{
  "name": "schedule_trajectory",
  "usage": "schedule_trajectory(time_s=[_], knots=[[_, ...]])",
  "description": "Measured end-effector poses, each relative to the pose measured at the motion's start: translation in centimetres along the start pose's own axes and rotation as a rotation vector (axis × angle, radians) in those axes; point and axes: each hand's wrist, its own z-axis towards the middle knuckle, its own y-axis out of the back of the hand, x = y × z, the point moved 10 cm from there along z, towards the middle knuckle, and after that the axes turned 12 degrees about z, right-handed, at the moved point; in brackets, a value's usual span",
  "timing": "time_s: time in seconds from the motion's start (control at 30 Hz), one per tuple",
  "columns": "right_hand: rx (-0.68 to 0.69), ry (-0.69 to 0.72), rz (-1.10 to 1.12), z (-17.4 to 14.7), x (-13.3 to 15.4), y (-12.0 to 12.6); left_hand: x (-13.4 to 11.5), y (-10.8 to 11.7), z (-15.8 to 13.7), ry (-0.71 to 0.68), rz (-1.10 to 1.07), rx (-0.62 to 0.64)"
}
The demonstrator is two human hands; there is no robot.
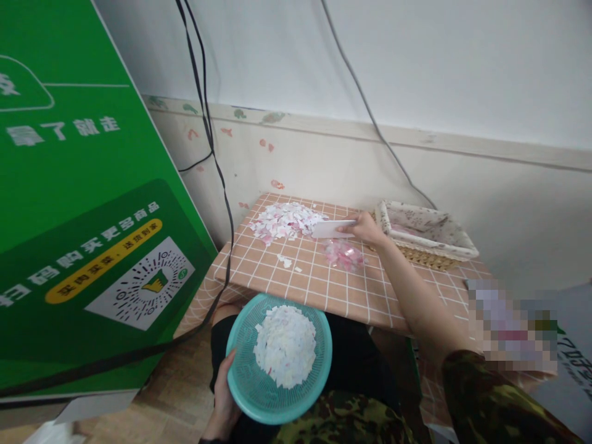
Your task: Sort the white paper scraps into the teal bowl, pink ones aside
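Observation:
My left hand (225, 394) grips the left rim of a round teal plastic sieve basket (238, 370) on my lap, below the table edge. Inside it lies a mound of small white pieces (285, 346) that look like paper. Over the table, my right hand (367, 228) is closed on a flat white card (330, 229). The card's far end meets the right side of a heap of white and pinkish scraps (287, 221). Just nearer than the card is a small pile of shiny pink and clear pieces (345, 254). A few loose white bits (284, 261) lie left of these.
A brown checked cloth covers the table (259, 268). A wicker basket with a patterned cloth liner (456, 245) stands right of my right hand, against the wall. On the left rises a green printed panel (92, 166), with black cables (226, 203) hanging in front.

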Motion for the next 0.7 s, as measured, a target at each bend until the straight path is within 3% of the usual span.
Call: schedule_trajectory(time_s=[0.2,0.7], knots=[[-0.035,0.02,0.06,0.7,-1.1,-0.4,-0.2,-0.1,0.0,-0.002,0.0,0.008],[-0.1,0.062,0.007,0.7,0.5,-1.4,-0.2,0.3,0.2,-0.01,0.033,-0.029]])
